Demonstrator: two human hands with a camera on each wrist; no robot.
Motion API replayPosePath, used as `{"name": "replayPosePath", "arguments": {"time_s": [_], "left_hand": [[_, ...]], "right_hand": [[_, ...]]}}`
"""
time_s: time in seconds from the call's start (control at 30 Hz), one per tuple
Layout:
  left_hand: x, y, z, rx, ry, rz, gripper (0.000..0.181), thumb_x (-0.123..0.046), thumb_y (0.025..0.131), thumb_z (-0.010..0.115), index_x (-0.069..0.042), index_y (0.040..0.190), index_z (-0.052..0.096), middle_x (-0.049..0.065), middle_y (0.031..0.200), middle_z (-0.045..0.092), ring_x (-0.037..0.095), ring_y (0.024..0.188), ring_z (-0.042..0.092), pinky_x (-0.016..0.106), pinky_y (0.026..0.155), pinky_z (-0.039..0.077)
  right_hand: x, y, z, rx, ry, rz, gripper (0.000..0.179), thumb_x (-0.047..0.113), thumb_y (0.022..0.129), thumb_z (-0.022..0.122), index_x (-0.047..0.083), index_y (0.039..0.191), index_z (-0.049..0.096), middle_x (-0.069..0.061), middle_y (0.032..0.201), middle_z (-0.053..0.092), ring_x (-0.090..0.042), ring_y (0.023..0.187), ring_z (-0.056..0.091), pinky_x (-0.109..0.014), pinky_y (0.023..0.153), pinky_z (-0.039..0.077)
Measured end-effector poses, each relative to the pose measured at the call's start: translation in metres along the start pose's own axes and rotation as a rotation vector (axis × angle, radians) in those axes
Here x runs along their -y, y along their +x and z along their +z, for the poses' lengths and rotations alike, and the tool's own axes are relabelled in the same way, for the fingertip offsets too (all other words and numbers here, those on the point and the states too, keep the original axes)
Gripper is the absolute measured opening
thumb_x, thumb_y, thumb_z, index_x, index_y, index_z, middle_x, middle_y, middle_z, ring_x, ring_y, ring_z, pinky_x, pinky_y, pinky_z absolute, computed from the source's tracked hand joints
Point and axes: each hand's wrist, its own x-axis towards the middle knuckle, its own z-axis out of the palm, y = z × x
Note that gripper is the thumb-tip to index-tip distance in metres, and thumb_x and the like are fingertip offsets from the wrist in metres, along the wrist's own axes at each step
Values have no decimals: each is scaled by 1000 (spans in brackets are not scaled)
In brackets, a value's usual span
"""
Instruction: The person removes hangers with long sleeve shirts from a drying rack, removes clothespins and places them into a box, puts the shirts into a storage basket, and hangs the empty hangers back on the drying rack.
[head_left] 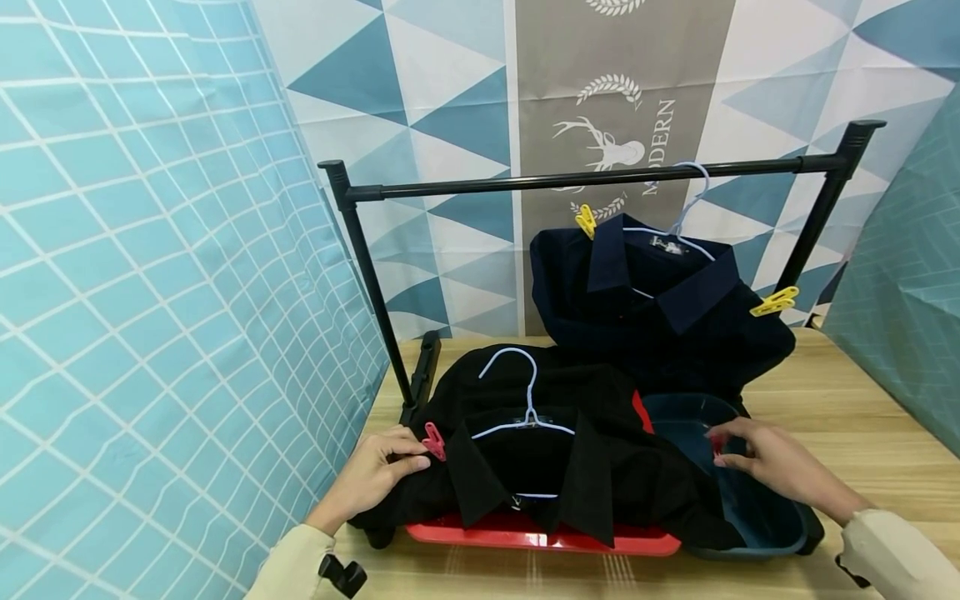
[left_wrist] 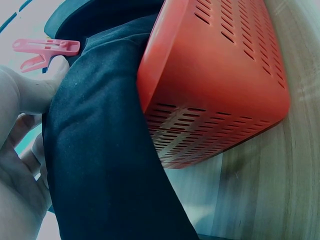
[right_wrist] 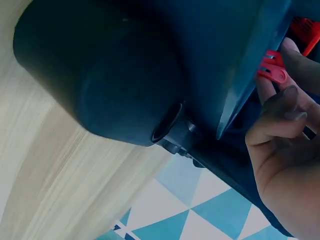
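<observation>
- By the left hand [head_left: 386, 467], the black shirt [head_left: 660, 475] is pinched at its left shoulder, with the thumb laid on top of the cloth and fingers seen behind it.
- Just beside that thumb, a pink clip [head_left: 433, 442] is fastened on the same shoulder.
- In the right hand [head_left: 765, 462], a red clip [right_wrist: 277, 75] is grasped between the fingertips — held above the blue basin [head_left: 765, 508].
- The black shirt is spread over the red basket [head_left: 540, 540]; the basket's near rim is left showing below the collar, and a strip of red is seen at the far right. By the shirt's right side, the near left part of the basin is covered.
- Inside the open collar, a pale blue hanger [head_left: 530, 414] is set, its hook laid toward the far side, apart from the rail.
- Beyond, a black rack [head_left: 525, 182] is stood across the wooden table [head_left: 885, 433].
- From its rail, toward the right, a navy shirt [head_left: 720, 342] is hung on another pale hanger; yellow clips are fixed at both shoulders — one left [head_left: 585, 221], one right [head_left: 776, 302].
- The far side is closed off by a triangle-patterned backdrop [head_left: 465, 108], the left by a blue gridded sheet [head_left: 150, 292].
</observation>
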Motion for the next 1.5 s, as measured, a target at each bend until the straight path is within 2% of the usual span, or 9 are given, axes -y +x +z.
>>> {"name": "replayPosePath", "arguments": {"time_s": [0.2, 0.43, 0.9, 1.2, 1.37, 1.5], "left_hand": [[-2, 0, -1, 2, 5, -8, 15, -11, 91, 78, -25, 94, 82, -16, 86, 67, 9, 80, 60, 26, 71, 50], [-2, 2, -1, 2, 4, -6, 14, -12, 91, 78, -25, 95, 83, -16, 87, 68, 8, 81, 60, 26, 71, 50], [-2, 0, 0, -6, -10, -3, 13, -13, 92, 77, -25, 94, 82, -14, 86, 68, 9, 81, 60, 26, 72, 50], [-3, 0, 0, -6, -2, -7, 13, -13, 92, 78, -25, 94, 82, -16, 86, 68, 7, 81, 60, 26, 71, 50], [-2, -1, 1, -10, 3, 9, 12, -12, 91, 79, -24, 93, 83, -16, 85, 68, 7, 80, 59, 26, 70, 49], [-3, -1, 1, -5, 4, 5, 13, -12, 91, 79, -24, 93, 83, -16, 84, 67, 7, 79, 59, 26, 70, 49]], "right_hand": [[-3, 0, 3, 60, -95, -27, 31, 19, 87, 84, 8, 114, 74, 1, 106, 71, -18, 91, 67, -36, 73, 55], [-3, -1, 5, 97, -153, -58, 31, 23, 85, 86, 10, 111, 76, 7, 101, 67, -13, 84, 65, -35, 71, 54], [3, -4, 13, 117, -254, -67, 25, 16, 80, 89, 14, 99, 74, 8, 90, 59, -2, 70, 48, -29, 58, 46], [5, -6, 16, 107, -260, -70, 25, 9, 77, 89, 14, 97, 75, 7, 91, 61, -3, 71, 50, -31, 60, 49], [4, -6, 16, 91, -251, -89, 23, 11, 80, 88, 14, 98, 75, 8, 92, 62, -4, 73, 55, -32, 62, 52], [6, -5, 13, 48, -247, -99, 20, 11, 83, 86, 14, 99, 75, 9, 92, 64, -6, 76, 58, -35, 65, 54]]}}
